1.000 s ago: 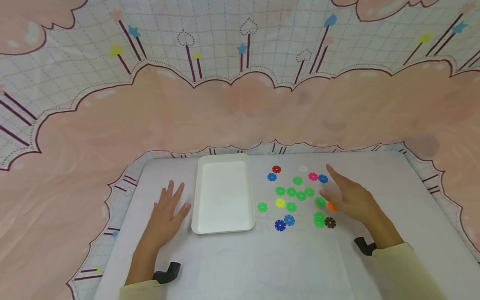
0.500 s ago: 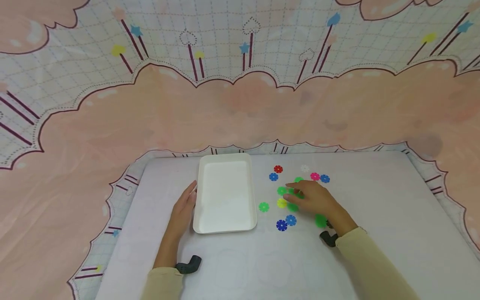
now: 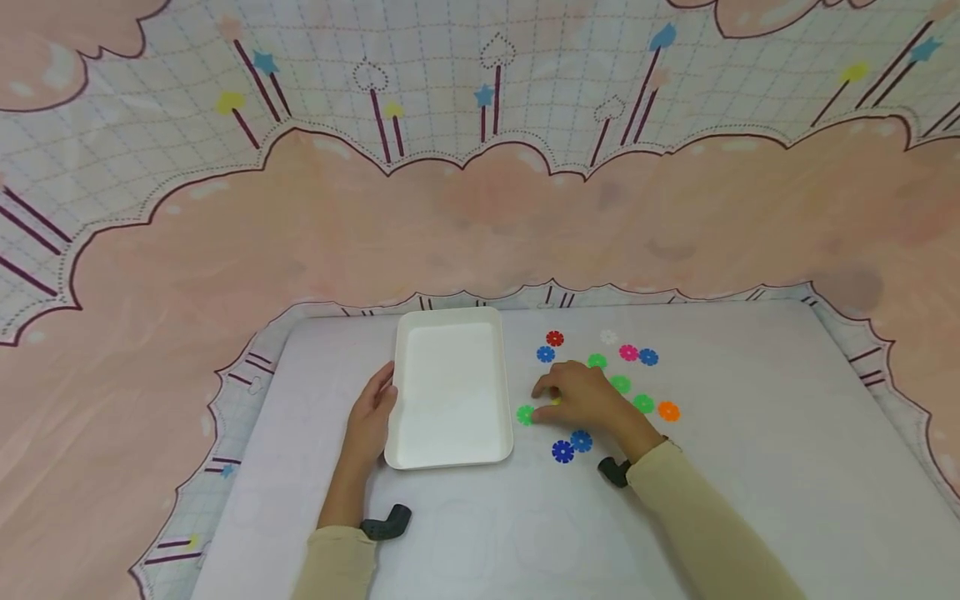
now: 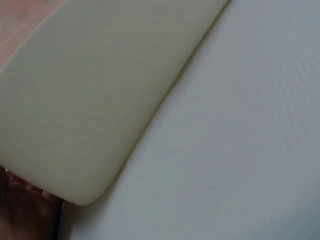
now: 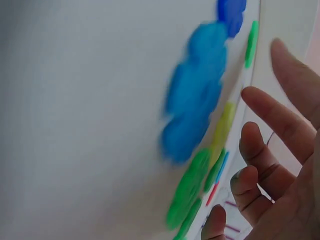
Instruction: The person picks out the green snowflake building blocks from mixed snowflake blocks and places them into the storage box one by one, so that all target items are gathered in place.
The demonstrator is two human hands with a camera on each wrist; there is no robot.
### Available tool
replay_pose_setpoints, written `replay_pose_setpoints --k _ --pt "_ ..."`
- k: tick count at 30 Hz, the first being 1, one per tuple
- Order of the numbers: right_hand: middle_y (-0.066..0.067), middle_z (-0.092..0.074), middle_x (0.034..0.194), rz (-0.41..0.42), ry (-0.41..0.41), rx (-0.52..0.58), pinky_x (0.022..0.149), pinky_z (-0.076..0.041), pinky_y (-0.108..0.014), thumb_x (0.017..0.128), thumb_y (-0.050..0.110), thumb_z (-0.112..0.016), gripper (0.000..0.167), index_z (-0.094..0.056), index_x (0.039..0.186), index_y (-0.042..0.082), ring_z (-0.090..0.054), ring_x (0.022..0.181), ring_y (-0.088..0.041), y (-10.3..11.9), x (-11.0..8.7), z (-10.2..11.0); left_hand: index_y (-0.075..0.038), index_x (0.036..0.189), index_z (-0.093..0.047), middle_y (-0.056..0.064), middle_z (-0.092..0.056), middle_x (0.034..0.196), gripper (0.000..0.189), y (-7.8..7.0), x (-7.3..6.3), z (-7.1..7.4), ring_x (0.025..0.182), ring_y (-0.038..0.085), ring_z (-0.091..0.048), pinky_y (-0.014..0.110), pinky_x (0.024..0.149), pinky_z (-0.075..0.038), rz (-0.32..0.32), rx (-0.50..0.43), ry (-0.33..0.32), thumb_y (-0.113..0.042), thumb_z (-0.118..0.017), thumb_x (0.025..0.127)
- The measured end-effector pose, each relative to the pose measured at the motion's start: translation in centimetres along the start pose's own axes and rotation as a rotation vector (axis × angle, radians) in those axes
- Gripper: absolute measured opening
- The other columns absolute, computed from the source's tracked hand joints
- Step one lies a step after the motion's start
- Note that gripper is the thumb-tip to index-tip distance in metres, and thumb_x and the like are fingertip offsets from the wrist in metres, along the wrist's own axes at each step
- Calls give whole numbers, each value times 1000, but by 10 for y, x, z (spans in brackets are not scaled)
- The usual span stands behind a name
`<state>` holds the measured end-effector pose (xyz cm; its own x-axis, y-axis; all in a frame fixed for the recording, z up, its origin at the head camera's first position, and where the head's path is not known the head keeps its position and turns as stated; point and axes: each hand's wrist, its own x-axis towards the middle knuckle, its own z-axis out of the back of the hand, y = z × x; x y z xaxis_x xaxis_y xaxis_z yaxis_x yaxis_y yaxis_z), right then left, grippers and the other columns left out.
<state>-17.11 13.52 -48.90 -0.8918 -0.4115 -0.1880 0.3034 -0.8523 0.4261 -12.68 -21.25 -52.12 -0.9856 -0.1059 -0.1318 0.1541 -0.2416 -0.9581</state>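
Note:
My left hand (image 3: 369,417) holds the left edge of a white rectangular tray (image 3: 391,450), with the thumb at the rim. In the left wrist view its fingers (image 4: 30,200) show below the edge of the tray. My right hand (image 3: 581,400) is over the group of plastic snowflake discs, thumb and index finger apart, nothing between them. The thumb tip is right at a green snowflake disc (image 3: 525,415). A yellow snowflake disc (image 5: 223,127) shows behind the bent fingers in the right wrist view. The hand hides several green discs in the head view.
Blue discs (image 3: 581,441) lie in front of the right hand. Red (image 3: 554,338), white (image 3: 608,337) and pink (image 3: 628,352) discs lie behind it, an orange disc (image 3: 669,412) to its right. A patterned cloth (image 3: 480,225) rises behind the white tabletop (image 3: 480,533).
My left hand has moved right from beside the tray to its left edge. My right hand has swept left from the far side of the discs to the green one near the tray.

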Motion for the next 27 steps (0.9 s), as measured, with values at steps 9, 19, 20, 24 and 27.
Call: replay_pose_setpoints --k 9,19,20,24,27 --pt "13 -59 84 32 78 -50 87 -45 -49 77 32 -90 27 -78 101 35 -53 87 -11 17 9 -3 -27 157 -39 5 -41 162 51 7 0 2 148 27 -43 52 118 -40 -42 6 55 -17 -48 108" --pt "7 -63 86 -37 97 50 85 -54 -39 82 20 -86 24 -65 93 26 -56 88 -16 8 7 9 -29 155 -43 7 -51 152 55 9 -3 1 135 32 -55 54 107 -49 -70 40 93 -10 -50 104" --pt "6 -63 86 -34 92 71 82 -55 -35 84 19 -85 23 -65 93 25 -57 87 -16 7 6 11 -29 155 -43 7 -51 152 56 9 -3 1 135 33 -55 54 107 -49 -70 42 92 -9 -50 104" --pt "3 -64 86 -12 53 156 75 -55 -30 86 17 -83 19 -65 93 21 -58 83 -17 2 5 19 -26 156 -42 7 -48 155 57 9 -2 2 140 33 -49 56 112 -45 -71 48 105 -6 -49 103" --pt "2 -65 87 5 20 203 73 -55 -28 87 17 -82 18 -65 94 19 -58 83 -18 0 5 27 -24 155 -43 5 -47 156 55 9 -1 4 145 30 -45 54 115 -41 -66 46 114 -7 -50 103"
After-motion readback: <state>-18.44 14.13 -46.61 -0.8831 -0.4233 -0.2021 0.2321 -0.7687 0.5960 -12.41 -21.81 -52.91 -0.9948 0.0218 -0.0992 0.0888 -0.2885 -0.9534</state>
